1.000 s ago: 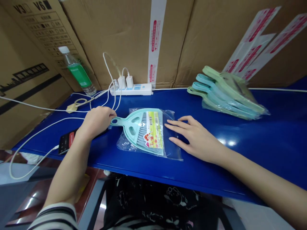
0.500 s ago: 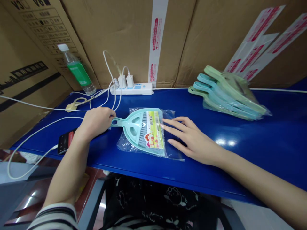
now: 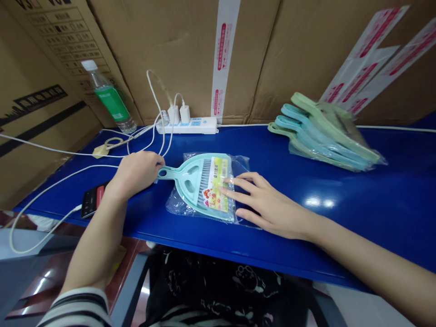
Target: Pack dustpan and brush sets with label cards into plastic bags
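A: How far along is it?
B: The pale-blue dustpan (image 3: 195, 182) lies flat on the surface (image 3: 402, 204) between both hands, brush (image 3: 204, 177) and card (image 3: 215, 181) in place, clear bag (image 3: 175, 204) around it. Nothing appears taken out; whether the bag is open can't be told.
A: Holding anything?
B: The left hand (image 3: 138, 170) curls at the handle's end, its grip hidden. The right hand (image 3: 267, 206) is spread and grasps nothing, fingertips over the card.
A: Obstacles?
B: Seemingly none; bagged dustpans (image 3: 327, 131) lie apart, a phone (image 3: 90, 202) beside the left forearm.
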The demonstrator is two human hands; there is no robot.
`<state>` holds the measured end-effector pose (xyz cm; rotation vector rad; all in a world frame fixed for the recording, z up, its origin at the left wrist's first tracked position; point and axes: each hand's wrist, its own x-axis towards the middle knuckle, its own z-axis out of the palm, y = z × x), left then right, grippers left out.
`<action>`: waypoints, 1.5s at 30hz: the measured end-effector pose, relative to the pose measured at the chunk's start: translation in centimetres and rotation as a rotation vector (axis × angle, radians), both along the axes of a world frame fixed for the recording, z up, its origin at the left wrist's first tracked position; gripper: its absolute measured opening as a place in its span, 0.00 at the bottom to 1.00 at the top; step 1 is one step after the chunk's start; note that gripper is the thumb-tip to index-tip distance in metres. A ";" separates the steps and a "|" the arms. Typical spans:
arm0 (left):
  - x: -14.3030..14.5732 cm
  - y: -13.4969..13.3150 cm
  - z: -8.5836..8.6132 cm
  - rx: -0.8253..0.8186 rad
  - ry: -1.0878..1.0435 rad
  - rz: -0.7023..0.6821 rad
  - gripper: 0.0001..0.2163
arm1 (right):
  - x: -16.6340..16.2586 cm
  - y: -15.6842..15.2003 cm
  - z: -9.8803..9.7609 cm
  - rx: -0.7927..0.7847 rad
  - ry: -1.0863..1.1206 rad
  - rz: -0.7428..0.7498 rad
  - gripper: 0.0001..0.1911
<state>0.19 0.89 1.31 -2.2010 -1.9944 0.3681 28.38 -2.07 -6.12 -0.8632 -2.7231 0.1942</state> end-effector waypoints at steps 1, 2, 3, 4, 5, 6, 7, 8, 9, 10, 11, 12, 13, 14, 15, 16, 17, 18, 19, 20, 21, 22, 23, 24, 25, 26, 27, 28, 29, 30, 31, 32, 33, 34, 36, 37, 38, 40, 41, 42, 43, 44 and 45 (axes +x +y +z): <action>0.0 0.0 0.0 0.002 0.002 0.000 0.17 | 0.1 0.0 0.0 -0.002 0.001 0.003 0.25; 0.0 0.0 0.0 0.001 0.002 0.000 0.17 | 0.2 0.0 0.0 -0.002 0.006 0.004 0.25; 0.1 0.0 0.1 0.000 -0.001 0.001 0.17 | 0.3 0.1 0.1 0.000 0.016 -0.003 0.25; 0.1 0.0 0.1 -0.006 -0.004 0.003 0.17 | 0.5 0.2 0.1 0.005 0.027 -0.020 0.25; 0.1 0.0 0.1 -0.014 -0.008 0.008 0.17 | 0.7 0.3 0.0 0.014 0.038 -0.046 0.25; 0.1 -0.1 0.2 -0.020 -0.014 0.011 0.17 | 0.9 0.4 0.0 0.027 0.045 -0.078 0.25; 0.1 -0.1 0.2 -0.021 -0.024 0.009 0.17 | 1.1 0.6 -0.1 0.042 0.044 -0.113 0.26; 0.1 -0.1 0.1 -0.010 -0.040 0.000 0.17 | 1.3 0.7 -0.2 0.056 0.035 -0.145 0.26; 0.1 -0.2 0.0 0.017 -0.062 -0.019 0.17 | 1.5 0.9 -0.3 0.067 0.020 -0.170 0.27; 0.2 -0.2 -0.1 0.054 -0.094 -0.057 0.17 | 1.7 1.0 -0.4 0.073 0.003 -0.188 0.28; 0.2 -0.3 -0.2 0.091 -0.137 -0.118 0.17 | 1.8 1.2 -0.5 0.073 -0.013 -0.201 0.28; 0.4 -0.4 -0.4 0.115 -0.193 -0.203 0.17 | 1.9 1.3 -0.6 0.067 -0.028 -0.208 0.28; 0.5 -0.6 -0.6 0.112 -0.261 -0.311 0.16 | 2.0 1.3 -0.7 0.058 -0.040 -0.212 0.28; 0.7 -0.8 -0.9 0.073 -0.340 -0.437 0.15 | 2.1 1.4 -0.7 0.050 -0.050 -0.214 0.28; 1.0 -1.0 -1.1 0.003 -0.424 -0.570 0.14 | 2.1 1.4 -0.7 0.044 -0.059 -0.217 0.28; 1.3 -1.2 -1.3 -0.085 -0.506 -0.697 0.13 | 2.1 1.4 -0.7 0.041 -0.067 -0.218 0.29; 1.6 -1.4 -1.5 -0.177 -0.575 -0.803 0.12 | 2.1 1.3 -0.6 0.040 -0.074 -0.220 0.30; 1.9 -1.6 -1.8 -0.256 -0.627 -0.886 0.12 | 2.1 1.3 -0.6 0.043 -0.080 -0.222 0.31; 2.1 -1.8 -2.0 -0.317 -0.662 -0.945 0.13 | 2.1 1.2 -0.6 0.051 -0.086 -0.224 0.31; 2.3 -1.9 -2.2 -0.354 -0.679 -0.983 0.12 | 2.1 1.1 -0.5 0.061 -0.091 -0.226 0.31; 2.4 -2.0 -2.4 -0.369 -0.686 -1.005 0.11 | 2.1 1.1 -0.5 0.075 -0.095 -0.230 0.30; 2.5 -2.1 -2.5 -0.372 -0.686 -1.015 0.09 | 2.2 1.0 -0.5 0.093 -0.098 -0.233 0.29; 2.5 -2.0 -2.7 -0.368 -0.683 -1.017 0.08 | 2.2 0.9 -0.4 0.112 -0.098 -0.235 0.27; 2.4 -2.0 -2.8 -0.363 -0.684 -1.020 0.07 | 2.3 0.9 -0.4 0.134 -0.096 -0.233 0.26; 2.4 -1.9 -2.8 -0.358 -0.688 -1.025 0.08 | 2.4 0.8 -0.2 0.155 -0.092 -0.228 0.25; 2.3 -1.8 -2.9 -0.356 -0.697 -1.032 0.09 | 2.4 0.8 -0.1 0.179 -0.085 -0.218 0.24; 2.3 -1.7 -2.9 -0.359 -0.708 -1.042 0.10 | 2.5 0.8 0.2 0.200 -0.077 -0.204 0.24; 2.2 -1.6 -2.9 -0.365 -0.721 -1.055 0.10 | 2.6 0.7 0.4 0.217 -0.070 -0.190 0.23; 2.2 -1.5 -2.9 -0.372 -0.733 -1.066 0.10 | 2.7 0.7 0.7 0.232 -0.061 -0.177 0.22; 2.1 -1.4 -2.9 -0.379 -0.740 -1.073 0.10 | 2.8 0.8 1.0 0.245 -0.048 -0.167 0.22; 2.1 -1.3 -2.9 -0.381 -0.742 -1.077 0.09 | 2.9 0.8 1.3 0.260 -0.029 -0.161 0.21; 2.0 -1.3 -2.8 -0.376 -0.737 -1.079 0.10 | 3.1 0.9 1.6 0.278 -0.007 -0.162 0.21; 2.0 -1.2 -2.7 -0.364 -0.728 -1.080 0.10 | 3.2 1.0 1.7 0.301 0.017 -0.171 0.20; 1.9 -1.2 -2.7 -0.345 -0.713 -1.079 0.10 | 3.4 1.0 1.9 0.324 0.043 -0.185 0.19; 1.7 -1.0 -2.5 -0.294 -0.673 -1.063 0.12 | 3.7 1.2 1.8 0.346 0.083 -0.213 0.17; 1.7 -1.0 -2.5 -0.260 -0.647 -1.046 0.12 | 3.8 1.3 1.8 0.332 0.097 -0.225 0.16; 1.6 -0.9 -2.4 -0.223 -0.621 -1.026 0.13 | 3.9 1.3 1.7 0.298 0.106 -0.235 0.16; 1.5 -0.8 -2.5 -0.158 -0.579 -0.986 0.13 | 4.0 1.3 1.5 0.199 0.122 -0.252 0.17; 1.5 -0.8 -2.5 -0.134 -0.568 -0.969 0.13 | 4.1 1.4 1.4 0.148 0.132 -0.262 0.17; 1.4 -0.8 -2.6 -0.118 -0.564 -0.952 0.13 | 4.1 1.4 1.4 0.102 0.144 -0.270 0.17; 1.4 -0.8 -2.7 -0.104 -0.564 -0.935 0.12 | 4.1 1.4 1.5 0.062 0.159 -0.274 0.16; 1.4 -0.8 -2.7 -0.085 -0.562 -0.915 0.12 | 4.2 1.5 1.6 0.025 0.173 -0.270 0.15; 1.4 -0.7 -2.8 -0.061 -0.554 -0.893 0.12 | 4.3 1.5 1.7 -0.010 0.183 -0.261 0.14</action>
